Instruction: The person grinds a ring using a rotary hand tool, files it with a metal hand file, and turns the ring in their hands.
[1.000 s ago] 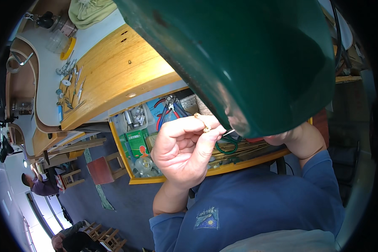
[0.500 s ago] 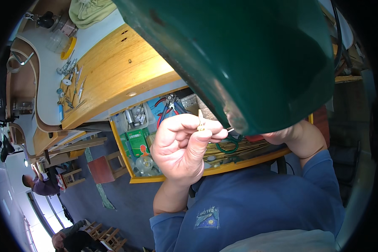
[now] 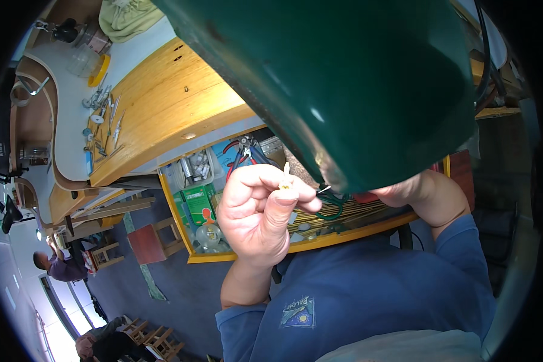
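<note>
My left hand (image 3: 256, 208) is closed in a pinch, palm up, over the open drawer. Between its thumb and forefinger sits a small gold-coloured piece (image 3: 286, 180), with a narrow pale end standing above the fingers; its exact kind is too small to make out. The thin tip of a slender tool (image 3: 324, 189) comes out from under the green lamp shade (image 3: 344, 90), close to the left fingertips. Most of my right hand (image 3: 404, 192) is hidden behind that shade, so its fingers and whatever they hold do not show.
The pulled-out wooden drawer (image 3: 214, 258) holds pliers (image 3: 245, 151), a green box (image 3: 199, 204), thin rods and green-handled scissors (image 3: 332, 208). On the bench (image 3: 181, 90) lie small rotary bits (image 3: 96, 119). Two other people are farther off at left.
The left hand has turned very slightly, still pinching the gold piece. The thin tool tip and the lamp shade appear a little farther left.
</note>
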`<state>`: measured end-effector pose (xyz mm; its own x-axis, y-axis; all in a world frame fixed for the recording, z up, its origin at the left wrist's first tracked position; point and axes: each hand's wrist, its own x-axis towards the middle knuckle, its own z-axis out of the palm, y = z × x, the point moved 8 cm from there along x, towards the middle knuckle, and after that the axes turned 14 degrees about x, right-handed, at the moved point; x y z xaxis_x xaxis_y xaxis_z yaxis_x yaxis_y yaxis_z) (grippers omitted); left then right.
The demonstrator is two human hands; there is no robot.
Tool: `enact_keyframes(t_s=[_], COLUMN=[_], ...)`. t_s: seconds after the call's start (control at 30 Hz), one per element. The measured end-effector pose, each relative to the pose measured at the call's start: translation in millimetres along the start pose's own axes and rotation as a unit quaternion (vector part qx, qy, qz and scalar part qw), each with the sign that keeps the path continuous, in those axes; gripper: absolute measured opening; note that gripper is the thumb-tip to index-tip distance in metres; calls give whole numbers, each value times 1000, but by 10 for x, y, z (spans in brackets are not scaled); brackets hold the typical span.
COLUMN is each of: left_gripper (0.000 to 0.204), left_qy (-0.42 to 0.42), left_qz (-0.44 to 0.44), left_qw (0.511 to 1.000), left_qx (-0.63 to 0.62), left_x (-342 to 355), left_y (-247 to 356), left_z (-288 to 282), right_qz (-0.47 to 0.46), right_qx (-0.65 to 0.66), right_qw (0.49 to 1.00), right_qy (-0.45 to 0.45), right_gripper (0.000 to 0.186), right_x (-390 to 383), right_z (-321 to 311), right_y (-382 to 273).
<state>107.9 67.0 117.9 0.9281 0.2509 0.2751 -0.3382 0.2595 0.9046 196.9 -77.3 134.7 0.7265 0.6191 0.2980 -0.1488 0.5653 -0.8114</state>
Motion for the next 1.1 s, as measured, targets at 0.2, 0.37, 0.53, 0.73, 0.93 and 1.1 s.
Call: enact_keyframes(t_s=[0.2, 0.37, 0.53, 0.73, 0.93, 1.1], left_gripper=[21, 14, 13, 19, 25, 31], left_qy=[-8, 12, 12, 1, 35, 23], left_qz=[-12, 37, 64, 93, 26, 56], left_qw=[1000, 996, 984, 970, 988, 977], left_qx=[15, 77, 168, 225, 147, 203], left_x=[-38, -50, -73, -78, -90, -95], left_y=[-1, 87, 170, 198, 170, 158], left_z=[16, 18, 58, 47, 97, 26], right_qz=[-17, -1, -45, -52, -73, -20], right_qx=[-25, -14, -27, 10, -53, 16], right_qw=[999, 1000, 997, 997, 995, 999], right_qy=[11, -3, -48, -62, -40, -46], right_gripper=[16, 15, 14, 13, 12, 11], right_x=[22, 10, 2, 10, -25, 9], right_z=[59, 70, 118, 109, 93, 141], right_y=[-88, -119, -77, -97, -63, -90])
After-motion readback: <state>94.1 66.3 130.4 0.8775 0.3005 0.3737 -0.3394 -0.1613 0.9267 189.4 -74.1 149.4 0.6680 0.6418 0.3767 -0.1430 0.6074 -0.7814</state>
